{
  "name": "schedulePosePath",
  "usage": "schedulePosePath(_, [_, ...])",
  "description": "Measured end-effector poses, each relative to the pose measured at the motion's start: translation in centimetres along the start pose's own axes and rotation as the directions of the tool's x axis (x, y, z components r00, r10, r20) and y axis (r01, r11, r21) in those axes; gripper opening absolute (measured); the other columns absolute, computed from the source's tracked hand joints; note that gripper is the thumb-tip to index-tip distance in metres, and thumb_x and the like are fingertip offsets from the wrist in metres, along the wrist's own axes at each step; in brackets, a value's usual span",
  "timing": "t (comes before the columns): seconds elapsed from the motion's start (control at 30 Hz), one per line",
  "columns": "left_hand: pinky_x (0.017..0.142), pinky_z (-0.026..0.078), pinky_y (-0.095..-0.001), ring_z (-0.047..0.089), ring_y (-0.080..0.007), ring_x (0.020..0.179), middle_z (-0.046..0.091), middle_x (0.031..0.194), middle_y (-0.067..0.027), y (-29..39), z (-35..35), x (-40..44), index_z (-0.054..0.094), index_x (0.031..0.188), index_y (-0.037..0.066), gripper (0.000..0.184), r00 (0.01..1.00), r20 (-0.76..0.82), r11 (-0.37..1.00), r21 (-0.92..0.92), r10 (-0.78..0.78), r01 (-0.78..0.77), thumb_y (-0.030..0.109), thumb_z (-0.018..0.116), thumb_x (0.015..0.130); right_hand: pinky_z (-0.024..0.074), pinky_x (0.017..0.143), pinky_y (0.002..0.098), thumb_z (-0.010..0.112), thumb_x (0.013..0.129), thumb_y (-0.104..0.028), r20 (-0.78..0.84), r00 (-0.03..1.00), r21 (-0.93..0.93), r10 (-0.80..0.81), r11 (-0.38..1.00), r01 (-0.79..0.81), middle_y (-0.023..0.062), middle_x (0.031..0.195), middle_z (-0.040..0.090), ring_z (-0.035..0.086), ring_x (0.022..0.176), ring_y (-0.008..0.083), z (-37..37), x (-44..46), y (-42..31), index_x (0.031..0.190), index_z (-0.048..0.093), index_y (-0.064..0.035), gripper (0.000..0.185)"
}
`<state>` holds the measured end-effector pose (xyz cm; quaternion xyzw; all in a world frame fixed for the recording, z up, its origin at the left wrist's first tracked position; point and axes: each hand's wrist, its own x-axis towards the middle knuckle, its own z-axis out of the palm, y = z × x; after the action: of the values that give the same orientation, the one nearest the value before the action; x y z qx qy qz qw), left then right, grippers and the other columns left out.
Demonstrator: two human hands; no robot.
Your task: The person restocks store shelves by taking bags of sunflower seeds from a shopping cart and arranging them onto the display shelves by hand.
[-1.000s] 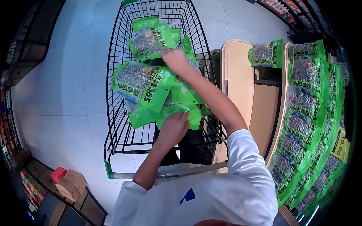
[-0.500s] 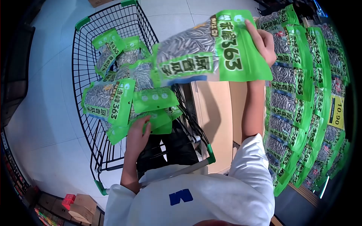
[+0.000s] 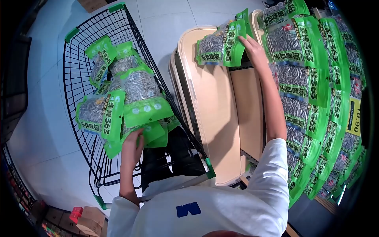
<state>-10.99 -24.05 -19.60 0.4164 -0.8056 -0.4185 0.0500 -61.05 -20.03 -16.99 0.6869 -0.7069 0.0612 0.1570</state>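
The green bag [image 3: 217, 49] has shifted from above the cart [image 3: 106, 25] to the shelf [image 3: 213, 118] at one o'clock, edge pinched in the right hand's [image 3: 256, 51] grip, while the left hand [image 3: 132, 147] touches cart bags [image 3: 154, 135] at eight o'clock, hold unclear.

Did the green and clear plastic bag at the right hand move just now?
Yes. The green and clear plastic bag at the right hand went down from mid-air to the flat, pale wooden shelf's far end.
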Motion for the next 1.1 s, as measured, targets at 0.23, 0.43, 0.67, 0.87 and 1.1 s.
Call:
schedulePosePath(0.23, [0.072,0.044,-0.0381,0.056,-0.0355,0.082,0.058,0.088,-0.0196,0.0,0.0,0.0,0.055,0.099,-0.002,0.021,0.999,-0.024,0.999,-0.006,-0.043,0.043,0.003,0.051,0.079,0.0418,0.089,0.033,0.047,0.073,0.002,0.053,0.999,-0.01,0.009,1.0,-0.008,0.0136,0.12,0.049,0.049,0.108,0.0272,4.5,2.9,2.8,0.11,0.051,-0.0039,0.037])
schedulePosePath(0.43, [0.071,0.044,-0.0387,0.055,-0.0359,0.081,0.058,0.086,-0.0197,-0.3,-0.1,0.0,0.054,0.099,-0.003,0.021,0.998,-0.024,0.999,-0.013,-0.05,0.05,0.002,0.052,0.078,0.0411,0.09,0.0336,0.046,0.074,0.001,0.107,0.994,-0.079,0.007,0.997,0.001,0.0154,0.119,0.049,0.048,0.109,0.0282,5.7,4.5,5.5,0.113,0.05,-0.0048,0.04])
schedulePosePath(0.67, [0.071,0.044,-0.0385,0.055,-0.0354,0.081,0.057,0.087,-0.0192,-0.4,-0.3,0.0,0.054,0.099,-0.001,0.021,0.997,-0.017,0.997,-0.022,-0.069,0.069,0.001,0.052,0.078,0.0411,0.09,0.0359,0.044,0.074,0.002,0.181,0.983,-0.074,-0.003,0.997,0.017,0.0181,0.116,0.051,0.049,0.107,0.0302,6.4,6.2,8.5,0.114,0.05,-0.0047,0.04])
schedulePosePath(0.87, [0.071,0.044,-0.0391,0.056,-0.0353,0.081,0.058,0.087,-0.0189,-0.6,-0.3,0.0,0.054,0.099,-0.001,0.021,0.997,-0.018,0.998,-0.014,-0.068,0.068,0.003,0.052,0.078,0.0384,0.093,0.0342,0.043,0.076,0.0,0.252,0.967,-0.164,0.031,0.986,0.011,0.016,0.12,0.049,0.046,0.112,0.0275,5.6,6.6,7.4,0.115,0.05,-0.0059,0.04])
schedulePosePath(1.1, [0.071,0.044,-0.0394,0.056,-0.0357,0.081,0.058,0.087,-0.0193,-0.6,-0.3,0.1,0.055,0.098,-0.001,0.021,0.999,-0.008,0.999,-0.01,-0.054,0.054,0.004,0.052,0.078,0.0415,0.088,0.0353,0.043,0.075,0.001,0.166,0.986,-0.176,0.009,0.984,0.02,0.0148,0.114,0.053,0.05,0.106,0.0282,5.7,6.3,7.4,0.112,0.053,-0.0072,0.038])
